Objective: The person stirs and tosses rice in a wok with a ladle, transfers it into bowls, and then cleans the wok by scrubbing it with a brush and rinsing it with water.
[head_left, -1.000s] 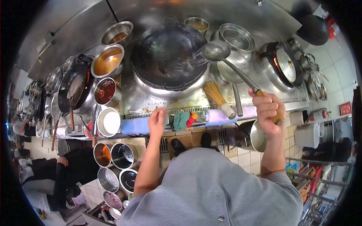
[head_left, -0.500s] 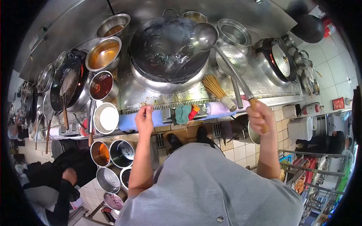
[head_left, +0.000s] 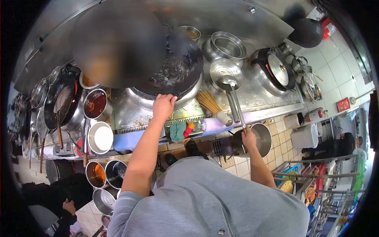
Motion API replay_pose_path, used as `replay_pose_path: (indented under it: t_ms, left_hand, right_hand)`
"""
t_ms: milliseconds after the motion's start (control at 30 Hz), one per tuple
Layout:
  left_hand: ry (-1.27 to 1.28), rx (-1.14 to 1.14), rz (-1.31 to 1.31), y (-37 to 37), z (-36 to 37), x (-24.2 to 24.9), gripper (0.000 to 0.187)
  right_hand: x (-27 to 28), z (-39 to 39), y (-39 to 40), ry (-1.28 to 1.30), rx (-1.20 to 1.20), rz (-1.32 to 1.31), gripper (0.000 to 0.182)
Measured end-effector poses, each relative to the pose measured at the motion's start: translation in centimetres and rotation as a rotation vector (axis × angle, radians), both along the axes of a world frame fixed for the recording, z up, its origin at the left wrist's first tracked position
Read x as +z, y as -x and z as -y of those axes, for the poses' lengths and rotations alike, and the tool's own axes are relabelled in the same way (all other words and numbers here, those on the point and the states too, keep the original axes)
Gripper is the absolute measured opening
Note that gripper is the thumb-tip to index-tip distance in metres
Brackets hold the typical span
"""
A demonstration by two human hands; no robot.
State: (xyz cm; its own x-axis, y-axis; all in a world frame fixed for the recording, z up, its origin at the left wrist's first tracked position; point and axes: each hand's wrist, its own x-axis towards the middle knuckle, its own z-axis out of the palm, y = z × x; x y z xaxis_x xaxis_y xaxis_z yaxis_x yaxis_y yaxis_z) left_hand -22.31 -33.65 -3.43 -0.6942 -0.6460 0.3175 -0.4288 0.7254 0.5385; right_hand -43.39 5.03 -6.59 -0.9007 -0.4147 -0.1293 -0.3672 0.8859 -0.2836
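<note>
Blackened wok (head_left: 173, 67) half blurred, left hand (head_left: 163, 106) gripping rim, right hand (head_left: 248, 138) low

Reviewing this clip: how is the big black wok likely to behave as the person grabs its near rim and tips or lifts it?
The wok looks large and dark, probably heavy for one hand. Its round bottom sits in the burner ring, so it would likely rock or tilt rather than slide. The left hand is at the near rim; the wet-looking inside suggests a slippery grip.
</note>
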Motion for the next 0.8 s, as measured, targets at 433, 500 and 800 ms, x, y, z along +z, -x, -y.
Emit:
replay_pose_path:
  t_ms: [433,500,800]
  left_hand:
    - [-0.05,0.262,-0.008,0.5,-1.1,-1.1,0.02]
    - [-0.048,0.325,-0.019,0.3,-1.3,-1.1,0.019]
    - [-0.127,0.428,-0.021,0.4,-2.2,-0.5,0.018]
  right_hand:
    - [1.5,14.2,5.5,-0.105,0.346,0.606,0.069]
    - [6.2,13.1,7.5,0.113,0.587,0.384,0.066]
    - [19.9,32.6,10.6,-0.05,1.289,-0.019,0.048]
